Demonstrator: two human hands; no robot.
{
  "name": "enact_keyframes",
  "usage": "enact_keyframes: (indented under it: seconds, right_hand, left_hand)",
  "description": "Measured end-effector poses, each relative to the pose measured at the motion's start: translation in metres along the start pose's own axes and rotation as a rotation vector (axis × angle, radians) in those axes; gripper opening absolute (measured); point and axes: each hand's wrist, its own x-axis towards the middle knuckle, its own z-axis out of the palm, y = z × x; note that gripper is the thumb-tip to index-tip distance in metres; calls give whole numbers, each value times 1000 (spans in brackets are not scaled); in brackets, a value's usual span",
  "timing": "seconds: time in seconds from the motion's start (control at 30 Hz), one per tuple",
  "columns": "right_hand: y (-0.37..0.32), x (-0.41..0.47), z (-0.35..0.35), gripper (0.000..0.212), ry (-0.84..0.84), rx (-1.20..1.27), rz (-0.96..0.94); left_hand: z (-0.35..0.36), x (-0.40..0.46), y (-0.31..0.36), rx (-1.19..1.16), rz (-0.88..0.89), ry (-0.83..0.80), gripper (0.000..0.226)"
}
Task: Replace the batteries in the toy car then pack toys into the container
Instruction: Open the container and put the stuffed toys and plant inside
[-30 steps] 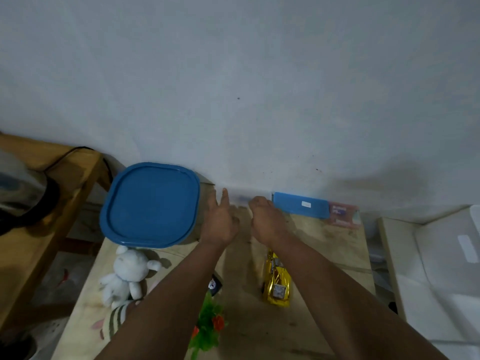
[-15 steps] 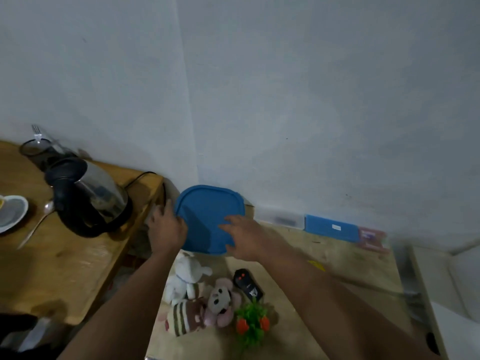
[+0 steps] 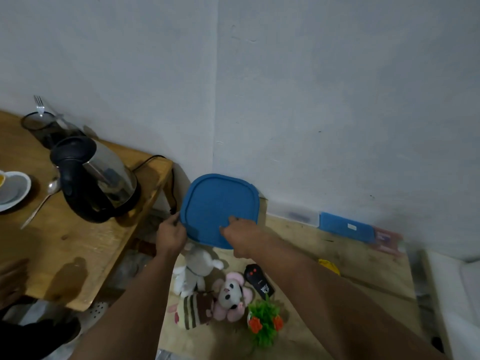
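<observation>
A container with a blue lid (image 3: 219, 203) stands at the back left corner of the low wooden table (image 3: 345, 258). My left hand (image 3: 171, 236) grips the lid's left front edge. My right hand (image 3: 240, 233) rests on the lid's front right part, fingers spread on top. In front lie a white plush bear (image 3: 198, 268), a pink mouse plush (image 3: 231, 294), a striped plush (image 3: 196, 310), a black remote (image 3: 258, 279) and a small green plant toy (image 3: 265, 323). Only a yellow bit of the toy car (image 3: 328, 265) shows behind my right forearm.
A higher wooden table (image 3: 65, 242) at left carries a black and steel kettle (image 3: 96, 183), a cup with a fork (image 3: 41, 126), a saucer (image 3: 13, 190) and a spoon (image 3: 41, 201). A clear box with a blue lid (image 3: 345, 226) lies along the wall.
My view swung left and the kettle table came into sight. Both hands moved from the back middle of the table onto the blue lid, the right sliding a little further onto it.
</observation>
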Motion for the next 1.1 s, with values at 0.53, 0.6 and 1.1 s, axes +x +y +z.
enact_keyframes:
  seconds: [0.53,0.6,1.1]
  right_hand:
    - [1,-12,8,68,99,-149,-84]
    - [0,-14,7,65,121,-154,-86]
    - [27,-49,-14,27,775,-5,-11]
  left_hand:
    - [3,-31,24,-515,-313,-66,36]
    - [3,-31,23,-542,-338,-67,36]
    - [1,-24,15,-470,-335,1,25]
